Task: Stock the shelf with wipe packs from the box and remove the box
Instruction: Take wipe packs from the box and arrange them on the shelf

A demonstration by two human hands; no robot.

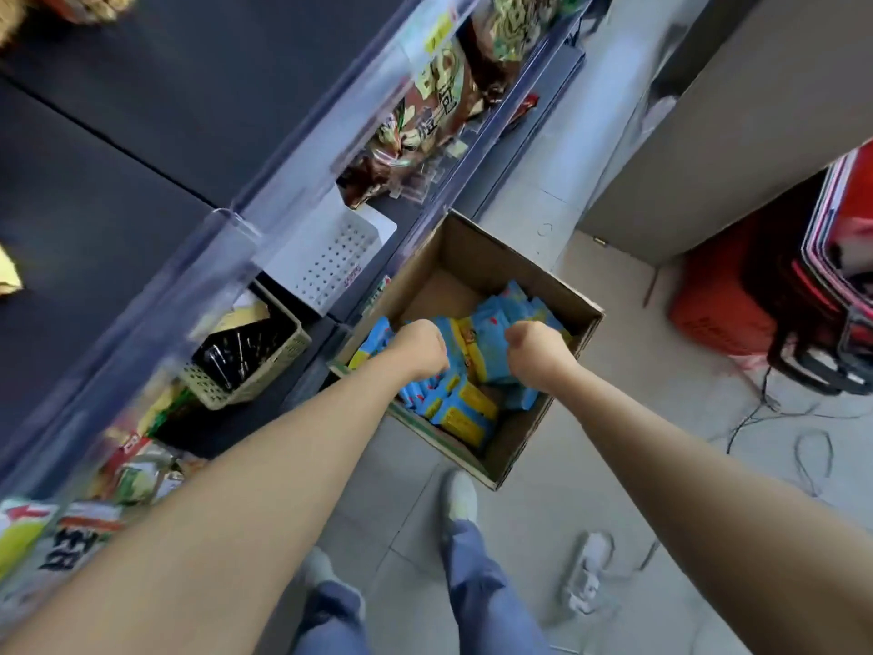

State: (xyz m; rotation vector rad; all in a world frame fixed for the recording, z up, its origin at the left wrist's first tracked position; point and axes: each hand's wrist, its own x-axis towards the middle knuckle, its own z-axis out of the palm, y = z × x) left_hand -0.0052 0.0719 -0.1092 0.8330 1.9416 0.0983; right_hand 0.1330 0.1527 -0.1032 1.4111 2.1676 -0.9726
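Note:
An open cardboard box [491,248] stands on the floor beside the shelf unit. Several blue and yellow wipe packs [465,411] lie loose inside it. Both my arms reach down into the box. My left hand [423,345] is down among the packs at the left side, its fingers curled under and hidden from view. My right hand [531,345] is down among the packs in the middle, fingers likewise turned down out of sight. Whether either hand holds a pack cannot be seen. A white perforated shelf basket [330,262] sits just left of the box.
The shelf unit [236,257] runs along the left with clear front rails, snack bags [425,120] and a beige basket [245,356]. Red shopping baskets [737,295] stand at the right. Cables [812,451] and a white power strip [588,569] lie on the tiled floor.

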